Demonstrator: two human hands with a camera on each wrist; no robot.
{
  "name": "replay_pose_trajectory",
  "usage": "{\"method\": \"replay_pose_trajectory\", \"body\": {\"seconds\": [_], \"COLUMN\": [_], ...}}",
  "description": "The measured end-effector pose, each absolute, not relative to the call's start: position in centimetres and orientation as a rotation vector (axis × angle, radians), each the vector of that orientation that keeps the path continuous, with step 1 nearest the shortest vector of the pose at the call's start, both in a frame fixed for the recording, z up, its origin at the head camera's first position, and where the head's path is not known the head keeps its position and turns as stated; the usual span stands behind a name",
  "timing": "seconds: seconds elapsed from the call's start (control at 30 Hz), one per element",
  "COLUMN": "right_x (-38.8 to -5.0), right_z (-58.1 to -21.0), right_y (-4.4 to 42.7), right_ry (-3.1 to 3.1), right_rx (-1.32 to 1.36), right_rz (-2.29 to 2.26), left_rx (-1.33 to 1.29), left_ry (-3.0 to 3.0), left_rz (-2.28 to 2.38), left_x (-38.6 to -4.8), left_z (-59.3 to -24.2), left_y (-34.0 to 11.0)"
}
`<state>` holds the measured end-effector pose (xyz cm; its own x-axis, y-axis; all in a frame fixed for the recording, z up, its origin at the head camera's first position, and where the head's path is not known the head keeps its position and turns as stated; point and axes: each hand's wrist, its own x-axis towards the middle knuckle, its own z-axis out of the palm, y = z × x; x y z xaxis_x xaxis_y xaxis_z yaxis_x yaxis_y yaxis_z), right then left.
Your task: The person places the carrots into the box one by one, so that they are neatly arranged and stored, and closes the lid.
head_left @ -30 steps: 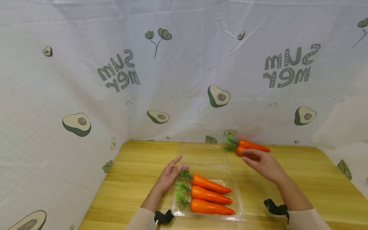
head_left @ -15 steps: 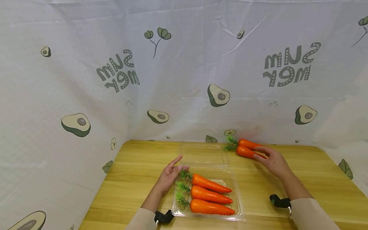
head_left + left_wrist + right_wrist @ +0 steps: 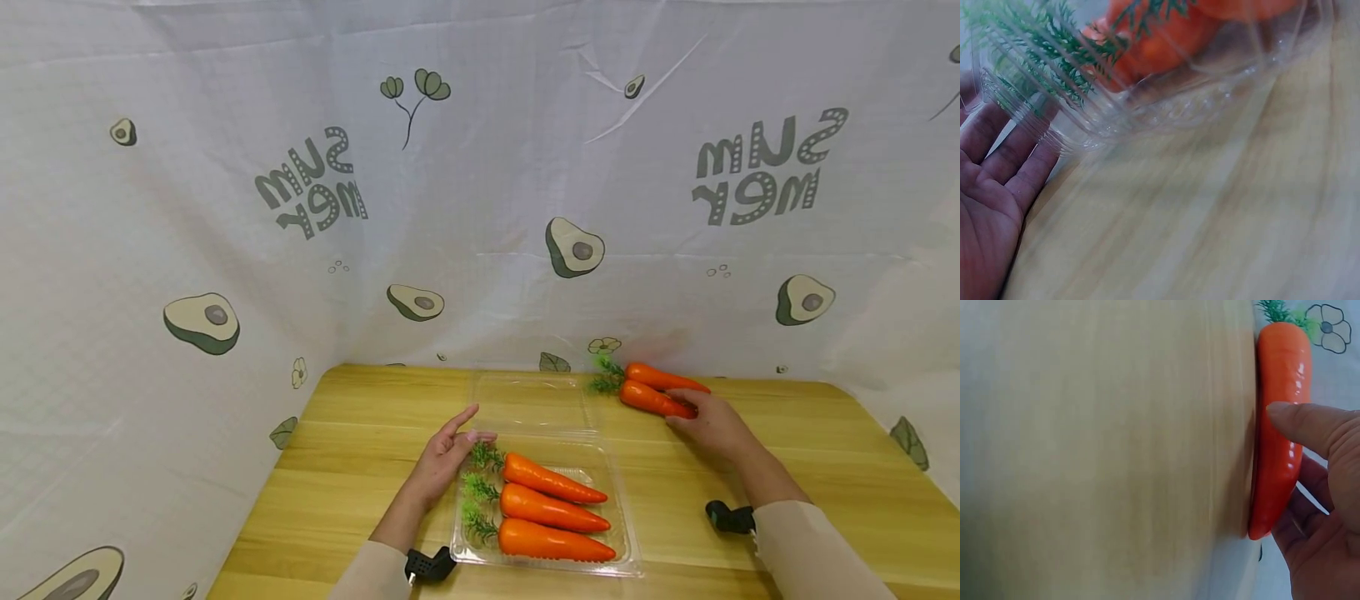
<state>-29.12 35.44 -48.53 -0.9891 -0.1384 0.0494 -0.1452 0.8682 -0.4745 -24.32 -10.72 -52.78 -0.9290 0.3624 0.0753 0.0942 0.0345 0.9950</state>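
Note:
My right hand (image 3: 708,425) grips the nearer of two orange carrots with green tops at the back right. In the right wrist view, the thumb lies on one side of this carrot (image 3: 1282,369) and the fingers are partly hidden behind it. The farther carrot (image 3: 652,375) lies alongside. My left hand (image 3: 438,462) touches the left side of a clear plastic clamshell box (image 3: 626,533), its fingers extended. Three carrots (image 3: 555,508) lie side by side in the box, leafy tops to the left. The left wrist view shows the fingers (image 3: 1013,153) against the ridged box wall.
The box's clear lid (image 3: 532,400) lies folded back behind it on the wooden table (image 3: 360,467). A white curtain (image 3: 480,208) printed with avocados hangs along the table's back and sides. Black cameras (image 3: 427,565) sit at both wrists.
My right hand has moved right along the nearer back carrot, toward its tip, and its fingers have closed on it. The left hand and the box have stayed put.

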Motion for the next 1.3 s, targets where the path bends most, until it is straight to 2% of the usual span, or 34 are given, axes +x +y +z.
{"method": "replay_pose_trajectory", "body": {"seconds": [0.5,1.3], "right_x": [-28.2,-26.0], "right_z": [-48.2,-45.5], "right_y": [35.2,34.6], "right_ry": [-3.020,-2.986], "right_rx": [0.262,0.098], "right_rz": [0.694,0.879], "left_rx": [0.483,0.495], "left_ry": [2.112,2.104], "left_rz": [2.003,2.006], "left_x": [-24.3,-24.4], "left_z": [-52.5,-52.7], "left_y": [-10.6,-10.6]}}
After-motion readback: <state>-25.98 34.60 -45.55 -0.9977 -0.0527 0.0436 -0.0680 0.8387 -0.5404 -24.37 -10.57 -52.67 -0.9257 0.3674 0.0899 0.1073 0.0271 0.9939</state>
